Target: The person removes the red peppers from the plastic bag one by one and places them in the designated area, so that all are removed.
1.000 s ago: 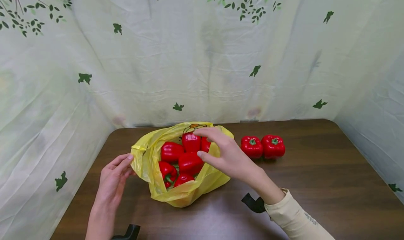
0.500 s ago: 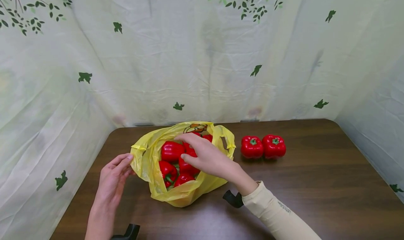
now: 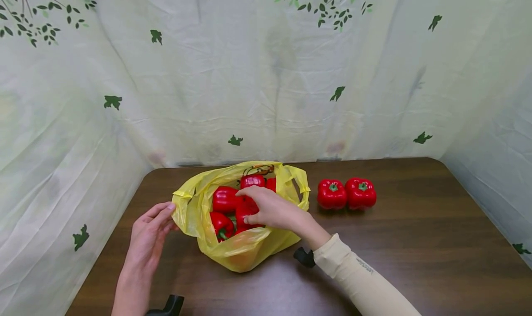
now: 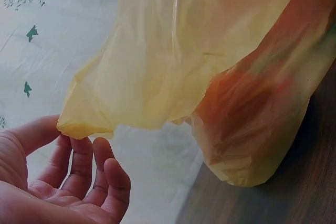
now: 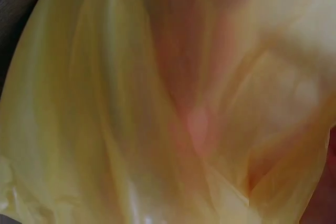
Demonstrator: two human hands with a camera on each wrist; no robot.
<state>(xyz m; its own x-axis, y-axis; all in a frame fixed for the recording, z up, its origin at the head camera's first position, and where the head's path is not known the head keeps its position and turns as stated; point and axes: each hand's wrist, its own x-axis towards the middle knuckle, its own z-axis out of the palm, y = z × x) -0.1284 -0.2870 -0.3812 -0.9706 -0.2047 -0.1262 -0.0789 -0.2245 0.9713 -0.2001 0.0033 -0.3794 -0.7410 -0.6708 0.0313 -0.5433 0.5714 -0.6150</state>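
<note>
A yellow plastic bag (image 3: 232, 256) lies open on the table, holding several red bell peppers, among them one at the left (image 3: 226, 199) and one with a green stem (image 3: 221, 224). My left hand (image 3: 150, 235) pinches the bag's left handle between thumb and fingertips; in the left wrist view, that hand (image 4: 79, 182) has its other fingers loosely bent. Reaching into the bag's mouth, my right hand (image 3: 276, 212) has thumb and fingers around the middle red bell pepper (image 3: 246, 210); its far fingers are hidden. Yellow plastic (image 5: 131, 103) fills most of the right wrist view.
Two red bell peppers, one nearer (image 3: 331, 194) and one farther right (image 3: 360, 193), stand side by side right of the bag on the brown wooden table (image 3: 415, 242). Behind hangs a pale leaf-printed cloth (image 3: 266, 75).
My right hand has moved left and down into the bag, its fingers coming around the middle pepper. The bag's front edge has risen slightly. The left hand stays in place.
</note>
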